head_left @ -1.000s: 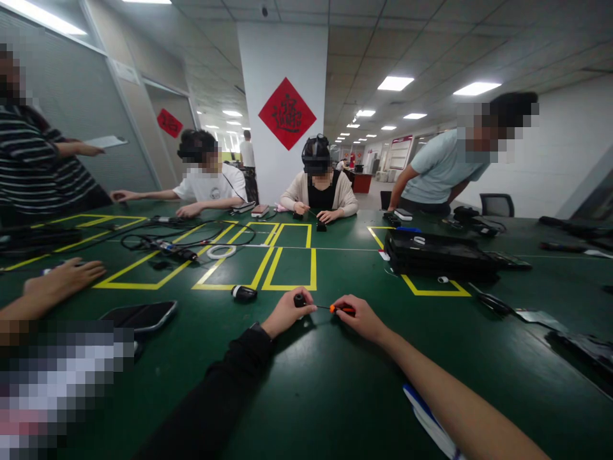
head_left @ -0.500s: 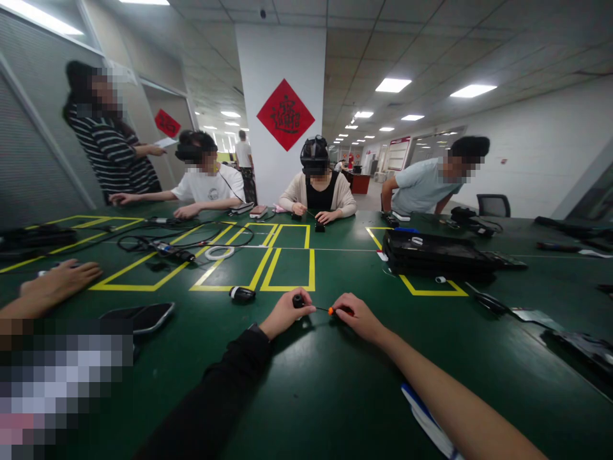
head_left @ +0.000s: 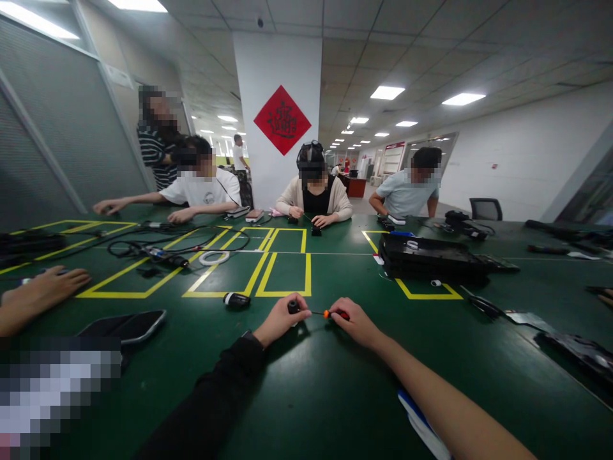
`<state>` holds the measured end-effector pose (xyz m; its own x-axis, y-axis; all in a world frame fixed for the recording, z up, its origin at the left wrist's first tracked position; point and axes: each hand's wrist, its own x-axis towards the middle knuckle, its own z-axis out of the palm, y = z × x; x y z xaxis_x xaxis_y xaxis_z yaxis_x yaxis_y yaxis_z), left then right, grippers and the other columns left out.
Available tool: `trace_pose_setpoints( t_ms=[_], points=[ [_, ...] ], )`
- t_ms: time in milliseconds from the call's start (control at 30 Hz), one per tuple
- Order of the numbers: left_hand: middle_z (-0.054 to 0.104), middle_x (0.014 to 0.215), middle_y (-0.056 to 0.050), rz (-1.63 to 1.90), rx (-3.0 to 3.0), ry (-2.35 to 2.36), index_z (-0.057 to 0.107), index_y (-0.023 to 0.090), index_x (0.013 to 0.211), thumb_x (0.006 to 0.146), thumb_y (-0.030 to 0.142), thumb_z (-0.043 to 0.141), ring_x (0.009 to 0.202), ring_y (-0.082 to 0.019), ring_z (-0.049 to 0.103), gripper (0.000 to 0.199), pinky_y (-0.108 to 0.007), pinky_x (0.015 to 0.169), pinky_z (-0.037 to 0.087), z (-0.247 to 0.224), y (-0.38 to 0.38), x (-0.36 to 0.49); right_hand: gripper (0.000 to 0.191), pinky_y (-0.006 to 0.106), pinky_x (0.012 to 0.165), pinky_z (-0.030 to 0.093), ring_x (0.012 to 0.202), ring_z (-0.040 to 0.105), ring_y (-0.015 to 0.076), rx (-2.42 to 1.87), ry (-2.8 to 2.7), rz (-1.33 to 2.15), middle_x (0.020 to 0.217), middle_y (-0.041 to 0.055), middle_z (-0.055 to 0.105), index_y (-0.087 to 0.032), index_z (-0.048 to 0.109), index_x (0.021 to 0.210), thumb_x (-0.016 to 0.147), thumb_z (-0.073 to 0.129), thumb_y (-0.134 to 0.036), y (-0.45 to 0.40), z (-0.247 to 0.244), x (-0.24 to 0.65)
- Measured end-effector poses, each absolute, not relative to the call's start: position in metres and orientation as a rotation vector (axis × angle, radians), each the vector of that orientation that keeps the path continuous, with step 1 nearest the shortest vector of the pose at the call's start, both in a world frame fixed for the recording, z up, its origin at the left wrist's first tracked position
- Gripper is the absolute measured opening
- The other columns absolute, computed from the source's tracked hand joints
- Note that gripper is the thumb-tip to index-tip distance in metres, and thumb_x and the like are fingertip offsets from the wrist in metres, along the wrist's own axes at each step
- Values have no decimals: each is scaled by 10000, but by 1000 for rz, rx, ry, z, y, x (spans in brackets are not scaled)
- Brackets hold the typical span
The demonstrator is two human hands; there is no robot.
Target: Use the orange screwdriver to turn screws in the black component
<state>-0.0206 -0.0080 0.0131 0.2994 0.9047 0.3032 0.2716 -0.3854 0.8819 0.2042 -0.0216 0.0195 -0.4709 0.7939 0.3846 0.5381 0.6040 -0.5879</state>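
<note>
In the head view my right hand (head_left: 352,321) is closed around the handle of a screwdriver (head_left: 327,314), which shows an orange collar. Its thin shaft points left toward my left hand (head_left: 283,319). Thumb and fingers of that hand grip a small black cylindrical part (head_left: 293,307). The shaft's tip reaches the left fingertips; whether it touches the part is hidden. Both hands are just above the green table (head_left: 297,409). A small black object with a white band (head_left: 236,300) lies left of my left hand.
A stack of black trays (head_left: 431,255) stands at the right, with cables and electronic parts beyond. Cables (head_left: 163,254) and a white ring (head_left: 214,257) lie at the left. Another person's hand (head_left: 57,284) rests there. Several people sit or stand across the table.
The camera view has shifted slightly. My hands keep their grips and almost the same pose. At the far left the standing person has moved right, and the seated person at right has straightened somewhat.
</note>
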Motion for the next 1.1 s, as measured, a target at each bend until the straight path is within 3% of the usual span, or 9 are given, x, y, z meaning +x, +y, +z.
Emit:
trace_pose_setpoints(
  t_ms=[167,400,533,667,867,1100],
  points=[
    [557,673,2,1093,1829,1046,557,140,722,672,362,636,596,-108,497,241,-232,588,391,16,-10,-21,163,289,743,422,811,524,160,-1082,-2142,569,899,34,574,-185,568,904,751,596,-236,-22,15,206],
    [557,694,-1,1105,1834,1025,547,140,716,675,330,638,651,-119,509,215,-234,627,400,16,-9,-20,162,310,797,397,857,517,168,-1070,-2195,543,864,40,587,-187,620,846,842,460,-213,-22,21,205],
    [554,681,8,1120,1833,1016,552,141,718,682,336,637,626,-108,503,216,-228,615,394,15,-9,-21,98,292,756,414,828,519,163,-1090,-2163,565,879,32,577,-185,592,864,779,554,-214,-23,19,205],
    [560,681,4,1101,1834,1036,554,139,719,687,347,630,603,-105,497,224,-225,599,388,15,-9,-21,189,281,734,424,810,528,158,-1116,-2133,609,914,32,575,-185,567,913,739,608,-246,-22,16,207],
    [546,664,10,1095,1821,1028,544,138,719,684,336,635,593,-102,490,221,-222,595,385,14,-9,-21,188,306,809,390,869,520,166,-1057,-2206,563,874,44,595,-177,626,849,854,450,-243,-20,20,207],
    [545,696,13,1086,1826,1003,545,141,748,703,332,625,613,-97,489,212,-221,611,385,15,-9,-23,159,282,735,413,805,522,157,-1124,-2155,564,889,31,576,-181,571,883,745,601,-254,-21,14,205]
  ],
)
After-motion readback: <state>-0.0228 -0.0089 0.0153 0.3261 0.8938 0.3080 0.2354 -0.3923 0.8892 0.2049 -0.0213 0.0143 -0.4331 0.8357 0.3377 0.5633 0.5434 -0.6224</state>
